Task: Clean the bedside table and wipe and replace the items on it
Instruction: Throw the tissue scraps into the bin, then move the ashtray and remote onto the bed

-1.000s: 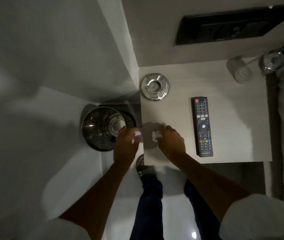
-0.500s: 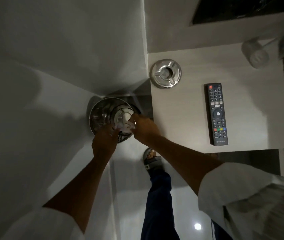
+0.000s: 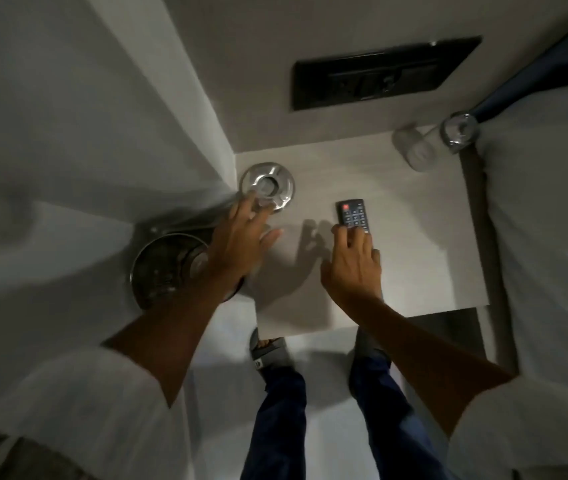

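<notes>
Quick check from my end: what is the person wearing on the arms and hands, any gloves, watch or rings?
Both hands are bare: no gloves, and no watch or ring shows on the left hand or right hand. The forearms are uncovered. Loose white sleeves end near the elbows on both arms. Below are dark blue trousers and a grey sandal.

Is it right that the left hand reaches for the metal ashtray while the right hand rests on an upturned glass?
Not quite. In the head view the left hand does reach for the metal ashtray, but the right hand lies on the remote control; the glass stands untouched.
</notes>
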Demonstrator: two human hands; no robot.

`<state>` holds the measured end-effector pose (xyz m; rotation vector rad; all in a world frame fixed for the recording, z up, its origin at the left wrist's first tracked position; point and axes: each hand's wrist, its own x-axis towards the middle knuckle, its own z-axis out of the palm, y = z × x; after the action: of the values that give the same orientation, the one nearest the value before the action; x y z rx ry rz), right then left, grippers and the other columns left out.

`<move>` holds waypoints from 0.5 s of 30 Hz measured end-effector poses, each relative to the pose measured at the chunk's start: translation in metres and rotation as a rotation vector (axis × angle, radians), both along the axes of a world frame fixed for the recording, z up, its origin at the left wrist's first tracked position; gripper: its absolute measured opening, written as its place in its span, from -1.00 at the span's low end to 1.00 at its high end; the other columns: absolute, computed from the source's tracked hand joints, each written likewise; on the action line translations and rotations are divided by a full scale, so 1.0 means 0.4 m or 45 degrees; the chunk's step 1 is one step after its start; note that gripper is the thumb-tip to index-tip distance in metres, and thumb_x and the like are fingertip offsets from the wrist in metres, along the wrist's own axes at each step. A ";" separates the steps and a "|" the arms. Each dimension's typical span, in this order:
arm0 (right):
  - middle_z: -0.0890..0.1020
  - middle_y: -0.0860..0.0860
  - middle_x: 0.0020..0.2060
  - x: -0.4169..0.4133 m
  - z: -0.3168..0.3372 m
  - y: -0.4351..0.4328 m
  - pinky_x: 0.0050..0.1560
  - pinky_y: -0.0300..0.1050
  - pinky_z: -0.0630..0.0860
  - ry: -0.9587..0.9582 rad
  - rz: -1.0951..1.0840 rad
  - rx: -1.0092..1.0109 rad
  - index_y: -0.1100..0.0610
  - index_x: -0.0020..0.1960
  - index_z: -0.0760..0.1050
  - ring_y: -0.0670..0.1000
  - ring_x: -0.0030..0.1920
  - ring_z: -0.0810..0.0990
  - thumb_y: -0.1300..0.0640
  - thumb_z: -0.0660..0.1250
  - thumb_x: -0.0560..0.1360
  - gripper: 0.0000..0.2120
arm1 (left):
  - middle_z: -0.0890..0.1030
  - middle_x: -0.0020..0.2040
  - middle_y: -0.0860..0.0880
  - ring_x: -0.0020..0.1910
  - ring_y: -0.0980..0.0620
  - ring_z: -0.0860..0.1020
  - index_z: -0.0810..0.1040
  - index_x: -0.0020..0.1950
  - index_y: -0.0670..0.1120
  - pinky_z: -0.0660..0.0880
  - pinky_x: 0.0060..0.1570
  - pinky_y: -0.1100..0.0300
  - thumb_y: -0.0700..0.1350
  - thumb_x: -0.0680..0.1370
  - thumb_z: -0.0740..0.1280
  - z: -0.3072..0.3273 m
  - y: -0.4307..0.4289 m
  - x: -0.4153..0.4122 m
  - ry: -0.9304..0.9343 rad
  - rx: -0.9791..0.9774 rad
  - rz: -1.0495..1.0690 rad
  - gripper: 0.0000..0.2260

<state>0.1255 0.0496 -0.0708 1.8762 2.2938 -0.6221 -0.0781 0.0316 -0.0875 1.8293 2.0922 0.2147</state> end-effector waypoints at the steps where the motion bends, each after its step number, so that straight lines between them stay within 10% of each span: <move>1: 0.37 0.17 0.23 0.035 -0.006 0.002 0.16 0.13 0.46 -0.097 -0.015 -0.032 0.09 0.40 0.16 0.17 0.19 0.40 0.09 0.30 0.47 -0.43 | 0.33 0.51 -0.25 0.46 -0.27 0.33 0.49 0.40 -0.06 0.38 0.36 -0.15 0.13 0.53 0.34 -0.006 0.041 0.006 0.019 -0.019 -0.046 -0.51; 7: 0.31 0.19 0.29 0.157 -0.046 -0.020 0.23 0.21 0.43 -0.049 -0.220 -0.329 0.05 0.46 0.06 0.21 0.27 0.36 0.05 0.37 0.44 -0.29 | 0.04 0.59 -0.29 0.57 -0.33 -0.02 0.30 0.49 -0.03 0.01 0.52 -0.22 0.12 0.47 0.41 -0.073 0.164 0.032 0.102 -0.206 0.139 -0.35; 15: 0.48 0.19 0.21 0.250 -0.024 -0.073 0.05 0.19 0.57 0.193 -0.226 -0.419 -0.04 0.46 0.03 0.22 0.15 0.53 0.05 0.40 0.44 -0.26 | 0.34 0.46 -0.14 0.45 -0.23 0.24 0.28 0.44 -0.01 0.24 0.40 -0.09 0.00 0.25 0.55 -0.035 0.085 0.164 -0.114 -0.342 0.440 -0.19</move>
<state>0.2256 0.0205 -0.0803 1.9367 1.9638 -1.1240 -0.0126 0.0656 -0.1017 1.2791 2.2373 0.0927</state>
